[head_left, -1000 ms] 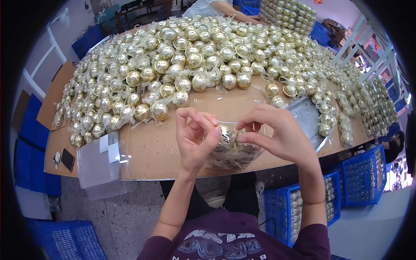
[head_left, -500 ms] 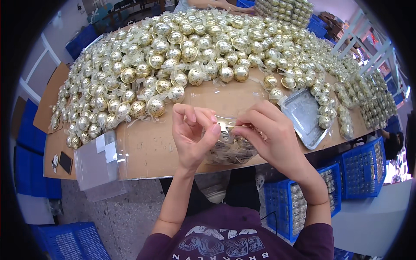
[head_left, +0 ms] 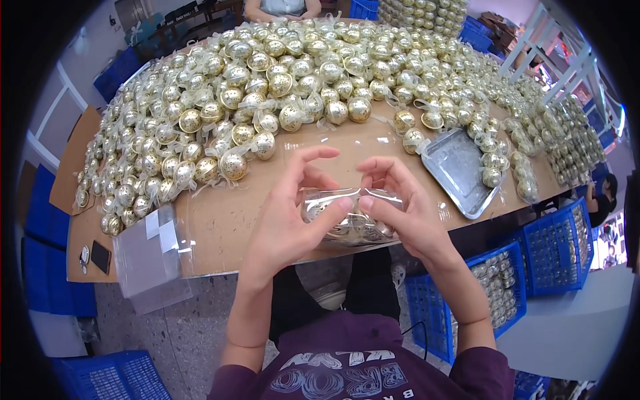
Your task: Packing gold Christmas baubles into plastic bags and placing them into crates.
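Note:
At the front edge of the table, a clear plastic box [head_left: 355, 235] with shiny gold ornaments inside stands between my hands. My left hand [head_left: 285, 215] grips its upper left part, thumb lying over the clear top and fingers curled behind. On the other side my right hand [head_left: 415, 217] holds the upper right part the same way, thumb tip close to the left one. A gap shows between two clear top flaps where the thumbs meet. Beyond my hands lies a large heap of gold ball ornaments [head_left: 280, 85] with pale ribbons.
A grey metal tray [head_left: 457, 170] rests right of my hands. Flat clear plastic sheets [head_left: 137, 250] overhang the front left edge near a phone [head_left: 101, 257]. Blue crates [head_left: 427, 313] of packed ornaments stand at lower right. Another person's forearm [head_left: 310, 9] rests beyond the heap.
My fingers have shifted from pinching at the box's top middle to gripping its two upper sides, thumbs on top. The person across the table has moved left in view.

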`<state>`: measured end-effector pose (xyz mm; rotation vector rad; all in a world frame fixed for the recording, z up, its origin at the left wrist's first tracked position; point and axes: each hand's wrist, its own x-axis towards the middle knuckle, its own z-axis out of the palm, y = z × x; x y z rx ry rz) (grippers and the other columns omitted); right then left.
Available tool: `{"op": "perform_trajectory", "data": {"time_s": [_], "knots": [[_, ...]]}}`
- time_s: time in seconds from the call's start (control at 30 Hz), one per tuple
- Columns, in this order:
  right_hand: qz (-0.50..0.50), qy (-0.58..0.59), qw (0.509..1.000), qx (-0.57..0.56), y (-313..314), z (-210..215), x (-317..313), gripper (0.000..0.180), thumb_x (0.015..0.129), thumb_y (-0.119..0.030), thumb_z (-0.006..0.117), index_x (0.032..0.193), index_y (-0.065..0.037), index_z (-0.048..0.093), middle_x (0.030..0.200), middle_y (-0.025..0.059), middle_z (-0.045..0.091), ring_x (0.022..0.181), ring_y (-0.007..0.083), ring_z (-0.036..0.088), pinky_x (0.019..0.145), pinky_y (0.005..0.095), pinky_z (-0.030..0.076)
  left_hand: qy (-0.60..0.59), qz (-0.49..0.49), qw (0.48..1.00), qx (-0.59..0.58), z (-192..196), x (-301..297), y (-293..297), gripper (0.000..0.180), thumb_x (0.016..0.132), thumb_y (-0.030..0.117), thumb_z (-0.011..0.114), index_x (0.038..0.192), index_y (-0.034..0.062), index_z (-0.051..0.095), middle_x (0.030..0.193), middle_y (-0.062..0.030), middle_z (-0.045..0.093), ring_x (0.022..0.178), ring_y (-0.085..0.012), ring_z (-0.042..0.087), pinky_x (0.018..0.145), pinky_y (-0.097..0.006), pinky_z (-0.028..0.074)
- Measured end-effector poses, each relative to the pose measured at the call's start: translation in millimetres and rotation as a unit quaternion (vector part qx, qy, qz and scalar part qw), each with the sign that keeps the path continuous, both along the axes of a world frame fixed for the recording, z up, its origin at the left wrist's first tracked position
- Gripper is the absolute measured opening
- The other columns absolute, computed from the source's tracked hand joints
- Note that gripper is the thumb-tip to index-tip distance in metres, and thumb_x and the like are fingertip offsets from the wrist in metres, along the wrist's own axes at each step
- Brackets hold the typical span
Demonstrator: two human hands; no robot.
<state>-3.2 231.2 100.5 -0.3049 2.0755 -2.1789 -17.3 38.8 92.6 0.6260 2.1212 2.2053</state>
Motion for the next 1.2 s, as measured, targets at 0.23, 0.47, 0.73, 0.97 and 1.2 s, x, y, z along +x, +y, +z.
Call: {"op": "perform_trajectory", "data": {"time_s": [0.23,0.47,0.73,0.97,1.2], "knots": [[0.023,0.104,0.984,0.144,5.5,2.4,4.2,0.026,0.085,-0.013,0.071,0.105,-0.002,0.058,0.097,0.0027,0.06,0.084,0.0064,0.057,0.07,0.0202,0.047,0.015,0.018,1.0,-0.011,-4.9,7.7,4.4,0.044,0.081,0.008,0.071,0.121,0.0052,0.054,0.089,-0.0045,0.058,0.088,-0.0105,0.057,0.082,-0.025,0.045],[-0.032,-0.065,0.983,-0.172,-3.8,-15.8,0.2,0.01,0.086,-0.009,0.067,0.093,-0.003,0.062,0.09,0.006,0.066,0.083,0.0104,0.063,0.074,0.0239,0.051,-0.107,0.019,0.981,0.159,-5.7,5.1,10.5,0.037,0.084,0.001,0.062,0.121,0.0038,0.057,0.088,-0.0037,0.06,0.087,-0.0098,0.057,0.08,-0.023,0.044],[-0.131,0.402,0.904,0.055,12.9,-49.2,-7.4,0.058,0.084,-0.025,0.071,0.134,-0.005,0.048,0.14,0.0166,0.045,0.127,0.0278,0.046,0.101,0.0394,0.04,0.358,0.052,0.932,-0.032,-54.0,-7.4,-3.5,0.03,0.087,0.024,0.066,0.11,0.0044,0.063,0.118,-0.0151,0.056,0.111,-0.0271,0.053,0.098,-0.036,0.039],[-0.452,0.333,0.798,0.221,94.3,-94.1,8.7,0.076,0.075,-0.025,0.079,0.136,0.0,0.042,0.142,0.0201,0.038,0.133,0.0355,0.035,0.11,0.0438,0.028,0.236,0.206,0.949,0.047,-52.0,-56.2,21.8,0.024,0.09,0.019,0.066,0.107,0.003,0.061,0.119,-0.012,0.056,0.11,-0.0201,0.053,0.097,-0.033,0.041],[-0.676,0.044,0.425,0.601,426.6,-115.0,-13.0,0.093,0.059,-0.048,0.083,0.135,-0.009,0.045,0.125,0.0191,0.045,0.118,0.0389,0.041,0.103,0.0489,0.033,0.0,0.116,0.981,0.155,16.0,-159.2,181.5,0.03,0.093,0.021,0.062,0.114,-0.0004,0.06,0.113,-0.0089,0.06,0.107,-0.0156,0.054,0.096,-0.029,0.039]]}}
